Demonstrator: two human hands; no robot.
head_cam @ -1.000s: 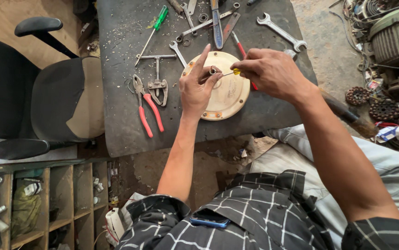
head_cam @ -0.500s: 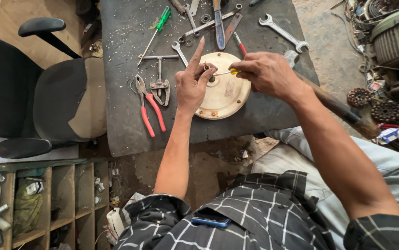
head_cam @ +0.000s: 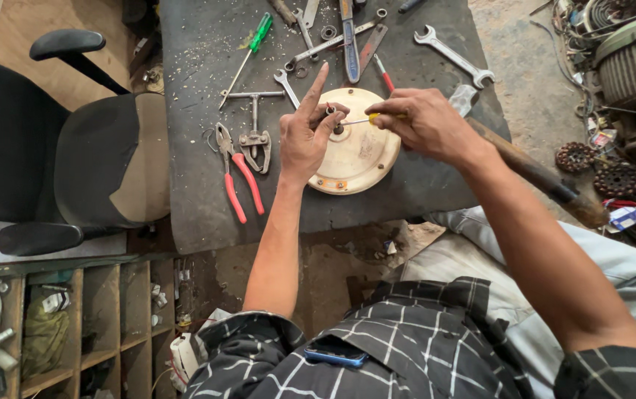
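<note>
The round cream-coloured disc (head_cam: 358, 151) lies flat near the middle of my dark table (head_cam: 200, 185), and my left hand (head_cam: 305, 137) rests on its nine o'clock edge, thumb and middle finger pinched at the hub, index finger pointing up toward twelve. My right hand (head_cam: 425, 124) comes in from three o'clock, closed around a small yellow-handled screwdriver (head_cam: 368, 120) whose tip meets the hub. At nine o'clock from the disc lie red-handled pliers (head_cam: 237, 177); a green-handled screwdriver (head_cam: 248, 46) at eleven, a silver spanner (head_cam: 452, 53) at one.

Red-handled pliers (head_cam: 238, 176), a green screwdriver (head_cam: 251, 44), a spanner (head_cam: 453, 55) and perhaps a puller (head_cam: 256, 125) lie on the dark mat (head_cam: 200, 89)
</note>
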